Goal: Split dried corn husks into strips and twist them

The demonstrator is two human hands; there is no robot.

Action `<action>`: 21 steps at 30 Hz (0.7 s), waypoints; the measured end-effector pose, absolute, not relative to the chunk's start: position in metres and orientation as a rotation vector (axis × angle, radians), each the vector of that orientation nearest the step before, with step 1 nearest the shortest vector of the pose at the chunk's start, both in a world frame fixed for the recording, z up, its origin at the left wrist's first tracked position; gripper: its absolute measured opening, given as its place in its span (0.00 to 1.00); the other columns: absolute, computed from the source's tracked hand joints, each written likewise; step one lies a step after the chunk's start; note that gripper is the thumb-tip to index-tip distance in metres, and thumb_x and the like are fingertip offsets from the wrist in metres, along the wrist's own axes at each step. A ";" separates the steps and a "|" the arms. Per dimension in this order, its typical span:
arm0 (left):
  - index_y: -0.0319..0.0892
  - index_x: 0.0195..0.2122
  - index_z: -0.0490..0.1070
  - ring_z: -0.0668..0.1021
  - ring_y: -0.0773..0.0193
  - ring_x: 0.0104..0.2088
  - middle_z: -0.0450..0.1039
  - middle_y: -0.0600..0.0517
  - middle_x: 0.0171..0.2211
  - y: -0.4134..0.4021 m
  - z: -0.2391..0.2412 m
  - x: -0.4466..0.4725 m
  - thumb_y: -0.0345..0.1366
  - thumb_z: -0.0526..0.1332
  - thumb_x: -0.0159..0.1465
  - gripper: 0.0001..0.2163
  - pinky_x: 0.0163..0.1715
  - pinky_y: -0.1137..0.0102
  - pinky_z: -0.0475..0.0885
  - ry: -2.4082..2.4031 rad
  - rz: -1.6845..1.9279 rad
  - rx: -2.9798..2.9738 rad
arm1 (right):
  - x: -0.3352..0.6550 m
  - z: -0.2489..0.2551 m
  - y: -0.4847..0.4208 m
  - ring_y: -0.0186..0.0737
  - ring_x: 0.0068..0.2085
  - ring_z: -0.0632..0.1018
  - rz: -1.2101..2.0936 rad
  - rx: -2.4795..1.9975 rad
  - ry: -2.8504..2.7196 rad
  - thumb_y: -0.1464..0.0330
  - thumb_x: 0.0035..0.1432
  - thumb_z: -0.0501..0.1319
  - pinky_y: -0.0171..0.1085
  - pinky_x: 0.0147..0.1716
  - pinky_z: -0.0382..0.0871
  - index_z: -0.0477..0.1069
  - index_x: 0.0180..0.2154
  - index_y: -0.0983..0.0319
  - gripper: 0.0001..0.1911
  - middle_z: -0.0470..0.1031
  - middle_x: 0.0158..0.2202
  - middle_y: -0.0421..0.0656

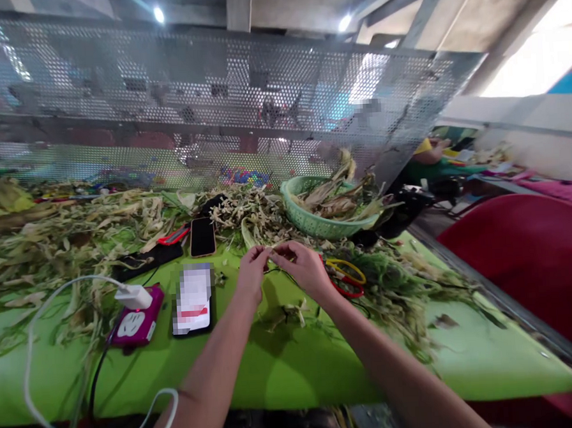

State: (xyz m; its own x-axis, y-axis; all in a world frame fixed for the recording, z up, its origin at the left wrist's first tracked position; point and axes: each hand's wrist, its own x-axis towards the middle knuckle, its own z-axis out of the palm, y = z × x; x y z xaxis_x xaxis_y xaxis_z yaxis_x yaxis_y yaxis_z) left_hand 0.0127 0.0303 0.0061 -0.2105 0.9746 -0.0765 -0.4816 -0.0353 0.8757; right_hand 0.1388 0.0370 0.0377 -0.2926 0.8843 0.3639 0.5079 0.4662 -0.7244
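Note:
My left hand (251, 272) and my right hand (302, 267) meet above the green table (294, 367), fingertips pinched together on a thin pale strand of dried leaf (270, 249). A small clump of dried plant bits (291, 313) lies on the table just below the hands. Red and yellow handled scissors (347, 276) rest right of my right hand. A green plastic basket (315, 220) heaped with dried husks stands behind the hands.
Dried leaves and husks (76, 238) cover the far table. A phone with a lit screen (193, 299), a pink power strip (137, 321) with a white charger and cable, and two dark phones (202, 236) lie at left. A perforated metal screen (213, 109) stands behind. Another person (431, 152) is at right.

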 end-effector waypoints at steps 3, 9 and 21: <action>0.40 0.25 0.70 0.64 0.72 0.22 0.65 0.57 0.22 0.031 0.003 0.014 0.41 0.67 0.48 0.10 0.24 0.75 0.57 1.001 1.566 0.718 | 0.133 0.031 0.037 0.39 0.31 0.75 0.569 -1.196 -1.871 0.58 0.55 0.60 0.34 0.31 0.67 0.74 0.35 0.61 0.13 0.77 0.31 0.42; 0.40 0.26 0.70 0.64 0.74 0.22 0.64 0.57 0.22 0.028 0.000 0.021 0.38 0.68 0.49 0.09 0.24 0.76 0.58 0.972 1.542 0.658 | 0.141 0.025 0.034 0.39 0.31 0.75 0.515 -1.230 -1.833 0.59 0.56 0.61 0.34 0.31 0.66 0.75 0.34 0.60 0.11 0.78 0.32 0.42; 0.40 0.34 0.71 0.72 0.66 0.31 0.72 0.51 0.30 0.014 0.023 0.023 0.37 0.66 0.53 0.09 0.32 0.72 0.66 1.098 1.301 1.128 | 0.169 0.033 0.045 0.33 0.28 0.69 0.536 -1.159 -1.644 0.66 0.55 0.60 0.31 0.28 0.62 0.70 0.31 0.62 0.06 0.71 0.26 0.39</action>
State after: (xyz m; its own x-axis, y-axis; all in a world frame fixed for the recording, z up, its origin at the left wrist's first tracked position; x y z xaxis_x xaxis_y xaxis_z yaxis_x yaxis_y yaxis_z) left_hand 0.0228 0.0140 0.0225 -0.0110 0.9994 0.0329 -0.1355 -0.0341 0.9902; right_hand 0.1686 0.0446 0.0332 -0.0278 0.8792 0.4756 0.4301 0.4400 -0.7883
